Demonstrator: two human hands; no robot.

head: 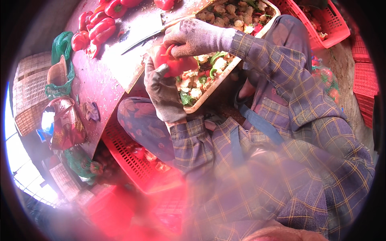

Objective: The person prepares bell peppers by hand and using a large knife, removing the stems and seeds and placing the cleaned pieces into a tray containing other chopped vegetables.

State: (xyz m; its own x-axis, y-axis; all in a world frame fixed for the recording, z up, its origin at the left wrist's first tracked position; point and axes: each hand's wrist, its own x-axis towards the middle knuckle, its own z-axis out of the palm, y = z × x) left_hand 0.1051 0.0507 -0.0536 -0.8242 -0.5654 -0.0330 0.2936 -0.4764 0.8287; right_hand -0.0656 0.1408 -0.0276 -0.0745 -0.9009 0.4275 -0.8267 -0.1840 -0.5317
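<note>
A red bell pepper (181,64) is held between both of my gloved hands, above a pale tub (219,86). My left hand (161,90), in a soiled grey glove, grips it from below and the side, thumb on top. My right hand (191,39), in a dirty light glove, pinches the pepper's upper side near a small curved orange-red piece. Pepper cores, seeds and green stem pieces (208,70) fill the tub under my hands. Just left of my right hand, a knife (143,41) lies on the pale board (126,70); the glove may hide part of its handle.
Several red peppers (102,30) lie on the reddish table (90,67). Red plastic crates stand at my left knee (144,183), upper right (334,33) and far right (365,78). White baskets (33,87), green netting (61,45) and a bag (68,129) sit along the left.
</note>
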